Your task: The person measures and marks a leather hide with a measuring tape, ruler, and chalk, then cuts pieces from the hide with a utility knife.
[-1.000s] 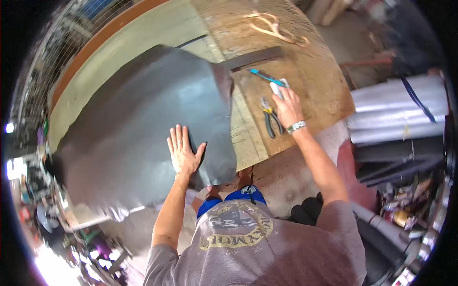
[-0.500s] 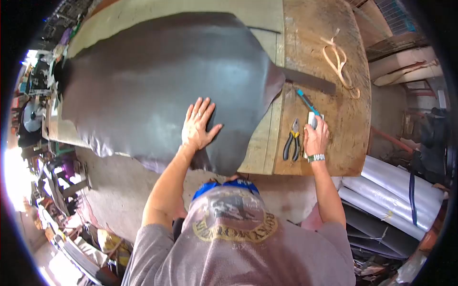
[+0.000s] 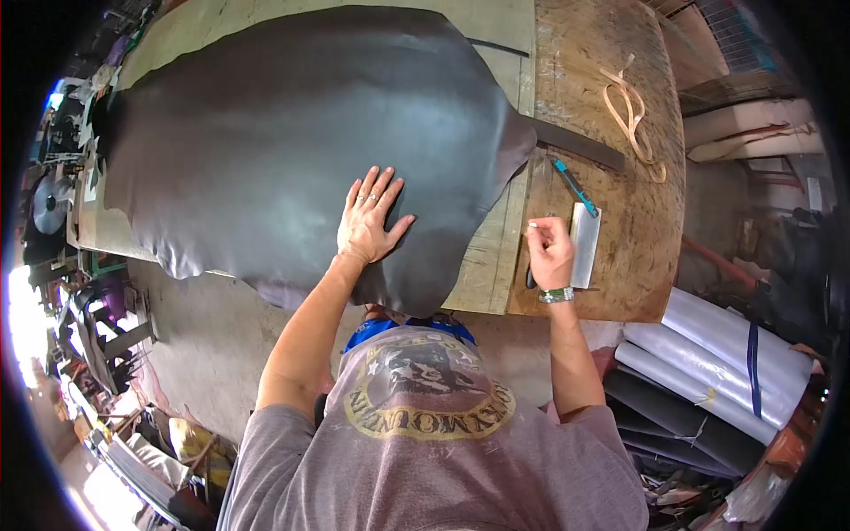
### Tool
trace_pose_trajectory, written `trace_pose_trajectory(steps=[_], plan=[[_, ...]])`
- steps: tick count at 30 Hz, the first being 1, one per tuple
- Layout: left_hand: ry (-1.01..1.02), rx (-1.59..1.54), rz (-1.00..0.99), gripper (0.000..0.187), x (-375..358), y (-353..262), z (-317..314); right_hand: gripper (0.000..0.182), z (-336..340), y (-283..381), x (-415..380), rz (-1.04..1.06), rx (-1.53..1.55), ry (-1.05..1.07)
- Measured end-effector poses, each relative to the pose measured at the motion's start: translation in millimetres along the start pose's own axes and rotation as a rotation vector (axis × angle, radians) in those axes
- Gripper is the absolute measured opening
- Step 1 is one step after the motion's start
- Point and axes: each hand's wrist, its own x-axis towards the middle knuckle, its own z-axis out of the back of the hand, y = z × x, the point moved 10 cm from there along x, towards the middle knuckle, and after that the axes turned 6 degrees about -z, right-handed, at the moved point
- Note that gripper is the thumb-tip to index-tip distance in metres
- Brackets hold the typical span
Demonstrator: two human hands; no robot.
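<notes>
- A large sheet [image 3: 301, 133] of dark brown material that looks like leather lies under the left fingers, spreading mostly to their left and beyond them; its face is smooth, with a soft bluish sheen.
- Its outline is irregular, like a hide: wavy along the near side, narrowing to a folded-looking corner beyond and to the right of the left fingers.
- The left hand [image 3: 365, 228] presses flat on the sheet, fingers spread and released.
- The right hand [image 3: 551, 252] is over the surface [image 3: 646, 212], right of the sheet, its fingers curled inward; whether they grasp anything cannot be told.
- Just left of the right hand's heel, a smooth black handle [image 3: 529, 278] shows, mostly hidden by the hand.
- Just right of the right fingers lies a flat, straight-edged silver bar [image 3: 585, 243], apparently metal.
- Beyond the right fingers, a slim teal-and-black cutter [image 3: 574, 188] slants, its near end meeting the bar.
- Farther beyond them, a straight dark brown strip [image 3: 580, 144] extends from the sheet's corner.
- Farthest right of these fingers, a pale tan cord [image 3: 627, 115] lies in loose loops.
- Beneath everything, the surface is scuffed, stained wood around the tools and paler under the sheet.
</notes>
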Motion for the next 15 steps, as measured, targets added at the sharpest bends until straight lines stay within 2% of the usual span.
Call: trace_pose_trajectory(steps=[4, 5, 7, 9, 10, 11, 13, 14, 15], plan=[[-0.014, 0.004, -0.02, 0.067, -5, 0, 2, 0.012, -34, 21, -17, -0.08, 0.366, 0.069], [0.059, 0.036, -0.019, 0.069, -5, 1, -1, 0.014, -38, 28, -21, -0.097, 0.357, 0.084], [0.004, 0.002, -0.053, 0.068, -10, 4, -5, 0.017, -42, 27, -31, -0.134, 0.466, 0.087], [-0.05, -0.02, -0.118, 0.065, -19, 1, -3, 0.029, -32, 29, -50, -0.207, 0.473, 0.0], [0.041, -0.001, -0.143, 0.064, -20, -5, 6, 0.031, -26, 39, -65, -0.252, 0.474, -0.052], [0.05, -0.078, -0.163, 0.065, -30, -10, 19, 0.032, -26, 27, -79, -0.338, 0.484, -0.066], [0.07, -0.114, -0.228, 0.068, -57, -8, 11, 0.029, -31, -3, -107, -0.356, 0.563, -0.07], [-0.011, -0.098, -0.287, 0.067, -75, -6, 5, 0.022, -39, -13, -127, -0.414, 0.688, -0.118], [0.009, -0.137, -0.286, 0.066, -94, -1, 14, 0.019, -50, -19, -144, -0.508, 0.78, -0.058]])
